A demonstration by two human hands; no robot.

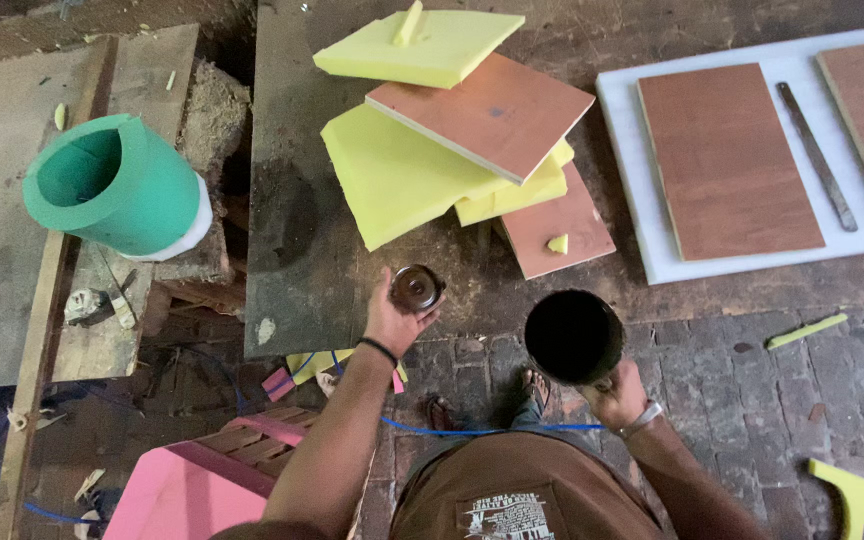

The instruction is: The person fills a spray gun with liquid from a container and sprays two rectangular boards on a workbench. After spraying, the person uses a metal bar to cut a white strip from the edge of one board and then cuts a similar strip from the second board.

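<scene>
Brick floor (752,400) underfoot, left fingers (404,318) gripping lid (416,287), right fingers (607,392) gripping black can (573,337).

Below you, the brick floor (752,400) carries a dark board (297,200) with stacked yellow foam pads (402,175), a white sheet (642,200), and yellow scraps (805,331).

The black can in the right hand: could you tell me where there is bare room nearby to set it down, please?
Bare brick floor lies right of the black can, below the white board. The dark slab is bare left of the yellow foam stack. That stack is crowded.
</scene>
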